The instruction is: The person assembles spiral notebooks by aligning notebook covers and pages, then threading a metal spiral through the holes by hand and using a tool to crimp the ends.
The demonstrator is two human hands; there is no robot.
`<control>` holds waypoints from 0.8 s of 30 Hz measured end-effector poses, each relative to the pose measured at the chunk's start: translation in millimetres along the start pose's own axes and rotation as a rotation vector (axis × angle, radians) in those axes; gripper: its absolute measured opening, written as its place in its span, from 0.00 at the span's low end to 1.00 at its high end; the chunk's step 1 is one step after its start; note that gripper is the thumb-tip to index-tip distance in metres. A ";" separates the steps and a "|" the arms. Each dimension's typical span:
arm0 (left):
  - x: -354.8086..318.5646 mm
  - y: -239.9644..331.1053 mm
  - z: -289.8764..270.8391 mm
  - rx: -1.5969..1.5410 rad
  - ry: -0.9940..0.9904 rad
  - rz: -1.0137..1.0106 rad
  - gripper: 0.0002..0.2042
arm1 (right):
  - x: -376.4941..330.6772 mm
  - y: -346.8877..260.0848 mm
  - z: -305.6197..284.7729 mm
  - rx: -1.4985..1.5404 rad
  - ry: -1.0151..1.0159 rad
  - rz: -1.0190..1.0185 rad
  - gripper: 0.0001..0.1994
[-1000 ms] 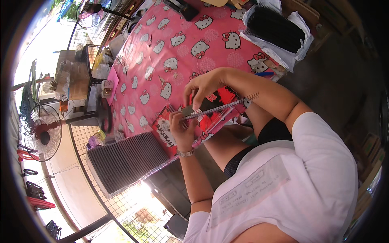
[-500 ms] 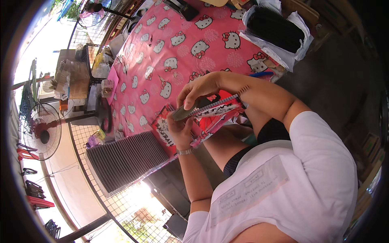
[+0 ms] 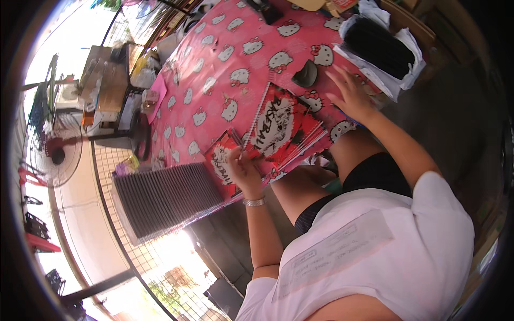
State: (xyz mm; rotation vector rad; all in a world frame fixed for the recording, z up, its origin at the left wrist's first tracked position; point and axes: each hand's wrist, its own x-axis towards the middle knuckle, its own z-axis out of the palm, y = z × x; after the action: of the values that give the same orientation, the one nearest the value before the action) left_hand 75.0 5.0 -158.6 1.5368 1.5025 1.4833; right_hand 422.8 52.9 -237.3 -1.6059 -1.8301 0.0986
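While the left hand (image 3: 243,167) pinches the near left edge of a stack of red spiral notebooks (image 3: 278,128), fingers closed on the cover's corner, the right hand (image 3: 348,96) hovers flat over the table (image 3: 214,69) just right of the stack, fingers spread apart and holding nothing. The notebooks lie at the table's near edge on a pink cartoon-cat cloth. A dark curved piece (image 3: 306,75) sits just beyond them, and a white bag (image 3: 383,51) of black items lies far right.
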 end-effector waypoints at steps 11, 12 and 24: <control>-3.3 26.0 22.4 0.266 0.001 0.234 0.09 | -72.2 -1.3 -36.5 0.115 -0.098 -0.017 0.31; -2.8 22.5 14.5 0.272 0.009 0.229 0.09 | -68.2 -18.0 -42.8 0.121 -0.104 -0.024 0.31; -5.2 3.9 1.7 0.042 -0.120 -0.066 0.06 | -41.6 -158.5 -44.4 0.783 -0.276 -0.260 0.35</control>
State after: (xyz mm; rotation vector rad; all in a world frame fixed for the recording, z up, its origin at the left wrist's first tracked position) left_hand 79.0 -0.3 -157.2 1.5567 1.5075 1.3065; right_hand 312.2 -37.8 -145.7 -0.8285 -1.8449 0.8399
